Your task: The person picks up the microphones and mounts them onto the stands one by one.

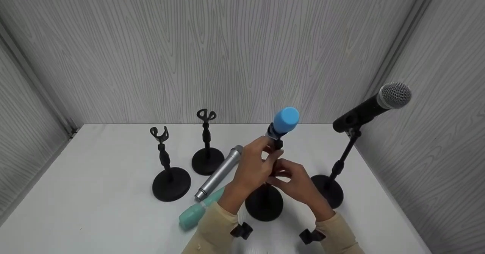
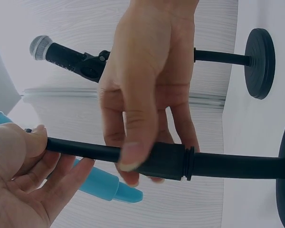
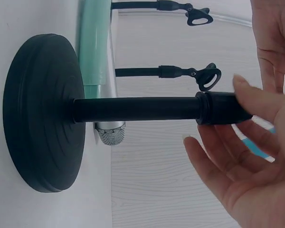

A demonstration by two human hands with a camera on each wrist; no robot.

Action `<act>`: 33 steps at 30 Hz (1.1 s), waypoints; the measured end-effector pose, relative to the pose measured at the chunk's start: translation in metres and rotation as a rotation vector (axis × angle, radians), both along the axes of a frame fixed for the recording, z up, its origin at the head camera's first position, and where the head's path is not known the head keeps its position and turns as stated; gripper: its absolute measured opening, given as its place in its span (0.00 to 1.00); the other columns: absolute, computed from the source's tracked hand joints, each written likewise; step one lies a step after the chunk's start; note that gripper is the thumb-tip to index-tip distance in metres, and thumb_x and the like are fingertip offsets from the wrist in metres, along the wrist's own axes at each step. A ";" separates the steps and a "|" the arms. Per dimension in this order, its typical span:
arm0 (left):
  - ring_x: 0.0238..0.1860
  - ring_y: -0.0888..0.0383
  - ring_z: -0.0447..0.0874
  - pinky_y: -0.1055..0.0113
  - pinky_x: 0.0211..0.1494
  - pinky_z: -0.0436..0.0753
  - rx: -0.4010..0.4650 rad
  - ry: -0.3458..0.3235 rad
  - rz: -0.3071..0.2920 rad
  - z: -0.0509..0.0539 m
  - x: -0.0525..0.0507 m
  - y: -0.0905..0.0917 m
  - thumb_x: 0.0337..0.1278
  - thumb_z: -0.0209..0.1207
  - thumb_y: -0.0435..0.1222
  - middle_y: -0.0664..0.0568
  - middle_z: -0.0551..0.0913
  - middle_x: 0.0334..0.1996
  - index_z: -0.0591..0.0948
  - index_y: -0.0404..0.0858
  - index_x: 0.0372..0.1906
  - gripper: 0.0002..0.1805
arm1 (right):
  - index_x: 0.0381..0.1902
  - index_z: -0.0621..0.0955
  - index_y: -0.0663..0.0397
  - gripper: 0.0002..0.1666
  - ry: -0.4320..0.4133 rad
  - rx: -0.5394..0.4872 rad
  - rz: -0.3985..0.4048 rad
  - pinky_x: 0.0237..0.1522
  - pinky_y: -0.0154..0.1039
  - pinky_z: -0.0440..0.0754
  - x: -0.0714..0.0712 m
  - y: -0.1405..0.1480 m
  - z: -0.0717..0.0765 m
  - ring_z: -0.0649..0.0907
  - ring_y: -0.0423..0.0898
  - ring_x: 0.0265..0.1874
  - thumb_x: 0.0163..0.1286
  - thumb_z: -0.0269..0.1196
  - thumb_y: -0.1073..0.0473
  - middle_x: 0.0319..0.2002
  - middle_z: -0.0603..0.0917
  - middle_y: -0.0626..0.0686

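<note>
A microphone with a blue head (image 1: 286,120) sits tilted in the clip of a black desk stand, whose round base (image 1: 264,204) rests on the table. My left hand (image 1: 253,165) pinches the thin upper rod (image 2: 85,148) of this stand, just below the clip. Lower down, my right hand (image 1: 297,182) grips the thicker collar (image 3: 223,108) between thumb and fingers. The lower pole (image 3: 137,109) runs bare from the collar to the base. In the head view my fingers hide most of the pole.
To the right stands another stand holding a black microphone (image 1: 363,112). Two stands with bare clips, a nearer one (image 1: 170,184) and a farther one (image 1: 207,161), are at left. A silver microphone (image 1: 219,173) and a teal microphone (image 1: 192,216) lie beside my left forearm. Panels enclose the table.
</note>
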State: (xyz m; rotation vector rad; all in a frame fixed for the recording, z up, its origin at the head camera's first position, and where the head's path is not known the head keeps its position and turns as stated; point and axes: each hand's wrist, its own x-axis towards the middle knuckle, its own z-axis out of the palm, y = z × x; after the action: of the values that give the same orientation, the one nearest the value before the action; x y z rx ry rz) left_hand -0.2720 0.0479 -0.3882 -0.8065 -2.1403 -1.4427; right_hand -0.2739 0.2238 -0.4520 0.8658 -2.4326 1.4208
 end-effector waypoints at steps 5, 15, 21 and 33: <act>0.43 0.56 0.90 0.63 0.53 0.87 -0.001 0.015 0.006 0.000 0.000 0.000 0.66 0.65 0.33 0.48 0.87 0.39 0.82 0.37 0.42 0.04 | 0.55 0.81 0.54 0.15 -0.007 0.011 0.077 0.60 0.46 0.85 0.001 0.004 0.003 0.87 0.43 0.52 0.72 0.67 0.64 0.49 0.87 0.54; 0.43 0.56 0.90 0.63 0.52 0.87 0.002 0.027 0.008 0.000 0.000 0.000 0.65 0.66 0.32 0.48 0.88 0.39 0.82 0.36 0.41 0.05 | 0.55 0.82 0.57 0.13 0.000 0.038 0.111 0.60 0.44 0.85 0.002 0.008 0.004 0.87 0.41 0.52 0.74 0.62 0.67 0.49 0.88 0.58; 0.43 0.56 0.90 0.63 0.52 0.87 0.009 0.021 0.004 -0.001 0.000 0.000 0.66 0.66 0.33 0.49 0.88 0.40 0.82 0.37 0.42 0.05 | 0.51 0.84 0.56 0.13 0.033 0.016 0.070 0.58 0.43 0.86 0.001 0.005 0.004 0.88 0.40 0.48 0.69 0.68 0.66 0.45 0.89 0.56; 0.42 0.57 0.89 0.65 0.51 0.87 0.006 0.048 0.000 -0.001 -0.001 0.000 0.66 0.66 0.33 0.49 0.87 0.38 0.82 0.37 0.41 0.04 | 0.40 0.85 0.55 0.11 0.048 -0.019 -0.029 0.49 0.43 0.90 0.001 0.000 0.004 0.91 0.48 0.41 0.62 0.75 0.63 0.38 0.89 0.53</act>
State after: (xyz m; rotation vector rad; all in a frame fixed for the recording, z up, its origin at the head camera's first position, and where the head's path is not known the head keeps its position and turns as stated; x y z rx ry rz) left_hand -0.2733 0.0483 -0.3896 -0.8299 -2.0997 -1.4148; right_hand -0.2725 0.2235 -0.4479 0.8462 -2.3829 1.3951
